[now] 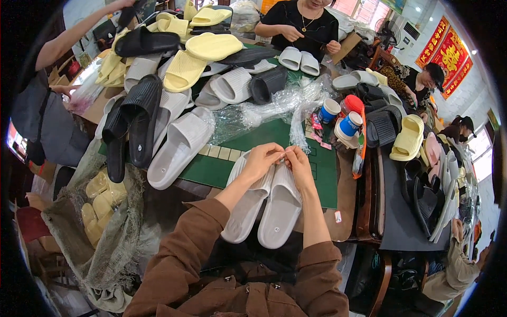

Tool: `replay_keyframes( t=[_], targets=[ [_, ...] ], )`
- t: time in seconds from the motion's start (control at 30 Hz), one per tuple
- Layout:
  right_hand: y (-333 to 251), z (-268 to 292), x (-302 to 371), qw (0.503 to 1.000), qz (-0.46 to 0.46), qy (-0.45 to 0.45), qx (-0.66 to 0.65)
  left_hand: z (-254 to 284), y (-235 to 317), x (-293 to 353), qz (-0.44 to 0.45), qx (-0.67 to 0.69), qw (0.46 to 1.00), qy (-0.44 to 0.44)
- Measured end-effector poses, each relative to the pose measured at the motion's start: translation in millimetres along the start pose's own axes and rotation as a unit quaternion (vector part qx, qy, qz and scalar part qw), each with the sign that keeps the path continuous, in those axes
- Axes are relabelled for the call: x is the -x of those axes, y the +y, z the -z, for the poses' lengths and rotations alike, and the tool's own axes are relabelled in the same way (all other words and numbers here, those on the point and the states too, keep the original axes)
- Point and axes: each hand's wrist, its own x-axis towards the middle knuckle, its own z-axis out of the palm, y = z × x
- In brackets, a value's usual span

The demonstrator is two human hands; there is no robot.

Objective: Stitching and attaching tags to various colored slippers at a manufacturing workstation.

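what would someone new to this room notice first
The heap of grey, black and yellow slippers at upper left probably stands out first. Then come the left hand and right hand, close together over a pale grey slipper pair at centre, and red banners at upper right.

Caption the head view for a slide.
Left hand and right hand, fingers close together, over two grey slippers beside a mixed slipper heap.

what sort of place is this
Likely a small slipper workshop: slippers heaped on the table, clear plastic beside them, and an open sack holding more.
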Motion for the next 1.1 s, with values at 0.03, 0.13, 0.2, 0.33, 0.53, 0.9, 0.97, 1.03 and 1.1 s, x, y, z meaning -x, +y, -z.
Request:
replay_keyframes(
  t=[0.03,0.13,0.2,0.33,0.53,0.9,0.97,1.03,1.1],
  targets=[
    [-0.5,1.0,-0.7,1.0,-0.001,0.001,-0.001,0.1,-2.8,-0.9,-0.001,0.012,1.0,-0.002],
    [-1.9,-0.2,-0.7,1.0,-0.007,-0.018,0.002,3.0,-5.9,0.6,0.003,0.019,1.0,-0.004],
    [-1.7,1.1,-1.7,0.999,-0.017,-0.027,-0.018,2.2,-2.4,0.1,0.006,0.018,1.0,-0.007],
    [7.9,14.8,-7.7,0.997,-0.015,0.025,-0.067,-4.0,4.4,1.1,-0.011,-0.002,1.0,-0.024],
    [6.9,3.8,-5.5,0.996,-0.024,0.046,-0.074,0.9,0.6,2.8,-0.016,0.006,1.0,-0.004],
    [-2.1,3.8,-1.4,0.998,-0.015,0.033,-0.05,-4.0,-1.1,2.6,-0.012,0.022,1.0,0.005],
    [-1.5,4.2,-2.5,0.999,-0.01,0.022,-0.041,-3.6,1.7,2.4,-0.012,-0.008,1.0,-0.001],
    [-1.4,-0.3,-3.3,0.998,-0.014,0.03,-0.047,-1.5,1.2,2.4,-0.014,-0.012,1.0,0.0],
    [1.3,4.8,-4.4,0.999,-0.01,0.022,-0.031,-3.5,1.8,2.0,-0.019,-0.014,1.0,-0.003]
  ],
)
